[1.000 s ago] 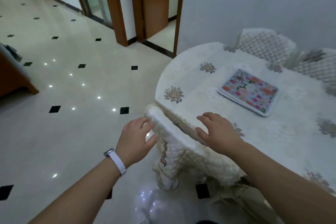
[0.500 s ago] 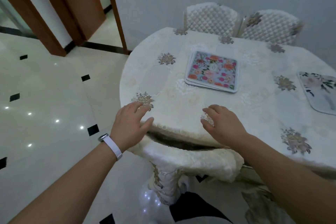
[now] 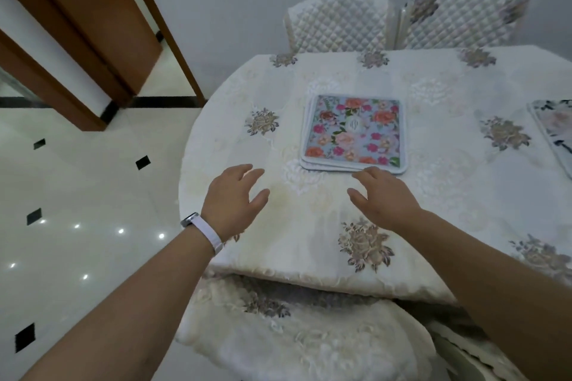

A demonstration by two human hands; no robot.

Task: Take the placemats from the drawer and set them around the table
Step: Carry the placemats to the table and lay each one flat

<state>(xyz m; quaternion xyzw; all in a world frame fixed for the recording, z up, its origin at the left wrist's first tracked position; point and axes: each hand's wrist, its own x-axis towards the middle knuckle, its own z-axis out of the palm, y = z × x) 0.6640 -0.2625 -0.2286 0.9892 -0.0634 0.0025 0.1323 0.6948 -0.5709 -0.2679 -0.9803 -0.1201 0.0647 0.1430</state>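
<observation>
1. Stack of floral placemats (image 3: 354, 132) flat on tabletop (image 3: 433, 195).
2. Left hand (image 3: 233, 198) and right hand (image 3: 383, 198) over tabletop, fingers relaxed, empty.
3. Right fingertips (image 3: 360, 175) at stack's near edge.
4. Second mat (image 3: 554, 127) at right edge.

One table (image 3: 439, 195), two quilted chairs (image 3: 337, 25) (image 3: 461, 15), one placemat stack (image 3: 354, 133), one lone placemat (image 3: 554, 125).

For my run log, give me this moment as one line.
left hand: open, over tablecloth | right hand: open, fingertips at near edge of placemat stack | other placemat: far right, laid flat
</observation>
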